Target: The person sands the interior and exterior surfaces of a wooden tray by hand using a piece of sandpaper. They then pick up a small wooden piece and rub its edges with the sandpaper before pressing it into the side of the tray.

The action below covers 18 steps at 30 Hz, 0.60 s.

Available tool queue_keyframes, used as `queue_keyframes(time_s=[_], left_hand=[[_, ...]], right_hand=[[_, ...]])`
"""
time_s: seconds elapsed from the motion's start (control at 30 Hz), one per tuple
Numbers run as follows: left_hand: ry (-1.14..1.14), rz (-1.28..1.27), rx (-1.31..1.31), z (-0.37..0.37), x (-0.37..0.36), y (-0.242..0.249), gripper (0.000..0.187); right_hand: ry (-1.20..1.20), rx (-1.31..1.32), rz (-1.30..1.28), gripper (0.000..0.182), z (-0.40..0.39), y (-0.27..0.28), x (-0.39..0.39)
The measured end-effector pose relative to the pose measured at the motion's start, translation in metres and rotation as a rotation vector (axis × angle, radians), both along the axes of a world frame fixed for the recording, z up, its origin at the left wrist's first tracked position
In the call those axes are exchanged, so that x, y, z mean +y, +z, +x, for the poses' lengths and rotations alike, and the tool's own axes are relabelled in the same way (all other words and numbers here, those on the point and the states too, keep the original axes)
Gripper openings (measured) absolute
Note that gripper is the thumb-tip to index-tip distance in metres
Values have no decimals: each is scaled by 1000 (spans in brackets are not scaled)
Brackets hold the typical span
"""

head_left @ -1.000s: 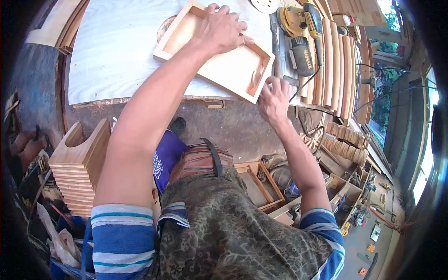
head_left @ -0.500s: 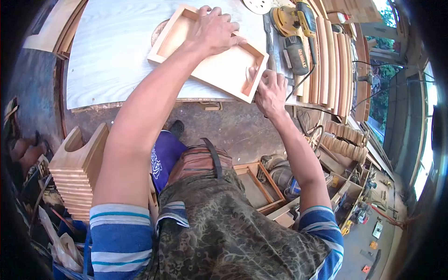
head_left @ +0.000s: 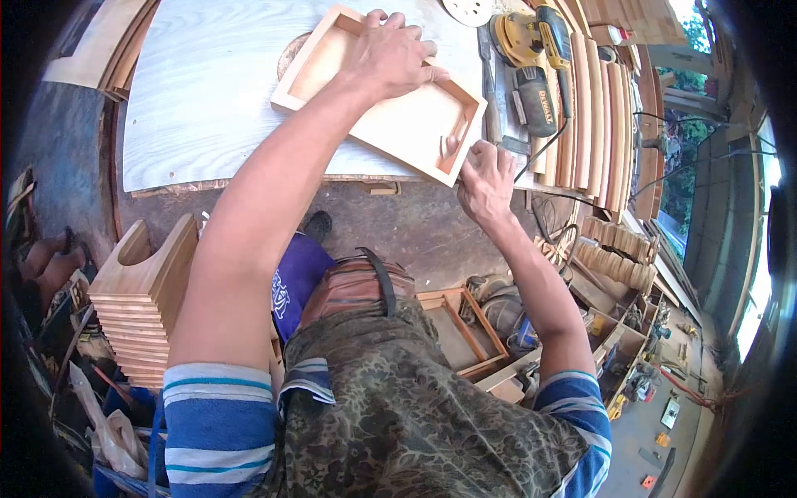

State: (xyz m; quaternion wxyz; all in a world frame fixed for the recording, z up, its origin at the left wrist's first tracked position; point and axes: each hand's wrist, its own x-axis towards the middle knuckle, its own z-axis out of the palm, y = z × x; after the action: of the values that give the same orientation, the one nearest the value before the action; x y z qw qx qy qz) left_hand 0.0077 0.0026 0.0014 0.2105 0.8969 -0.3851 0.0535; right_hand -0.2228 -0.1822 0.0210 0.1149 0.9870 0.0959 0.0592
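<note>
A shallow, light-coloured wooden tray with raised sides lies at an angle on the workbench, its near corner at the bench's front edge. My left hand reaches across it, fingers hooked over the far rim and thumb along that side. At the right-hand short wall, my right hand is closed with bent fingers pressed close to the outside near the corner. A small fingertip-like shape shows on the inner face of that wall. What the right fingers hold, if anything, is hidden.
A yellow and black DeWalt sander stands on the bench right of the tray, beside a dark long tool. Rounded wooden strips line the right side. Curved wooden pieces are stacked at lower left. Wooden frames lie below.
My right hand has slid down along the tray's short wall toward the near corner. My left hand keeps its place on the far rim. The whole view has shifted slightly.
</note>
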Motion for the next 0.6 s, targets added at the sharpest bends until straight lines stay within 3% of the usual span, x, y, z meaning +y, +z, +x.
queue_keyframes(time_s=[0.2,0.33,0.4,0.47,0.5,0.53,0.6], left_hand=[[-12,-19,-20,0,2,0,59],[-24,-9,3,0,4,3,57],[-41,-13,22,0,6,4,57],[-44,-28,24,1,6,4,55],[-44,-27,32,1,7,3,55],[-33,-14,6,1,6,2,55],[-32,-6,-16,-1,1,-1,54]], right_hand=[[-131,-13,-158,59,22,11,1],[-190,-77,88,47,2,17,5],[-220,-144,32,43,-15,21,6],[-311,-217,265,40,-29,19,-4],[-574,-87,516,34,-34,23,-2],[-581,-82,514,34,-31,29,5],[-819,-33,1103,34,-24,41,20]])
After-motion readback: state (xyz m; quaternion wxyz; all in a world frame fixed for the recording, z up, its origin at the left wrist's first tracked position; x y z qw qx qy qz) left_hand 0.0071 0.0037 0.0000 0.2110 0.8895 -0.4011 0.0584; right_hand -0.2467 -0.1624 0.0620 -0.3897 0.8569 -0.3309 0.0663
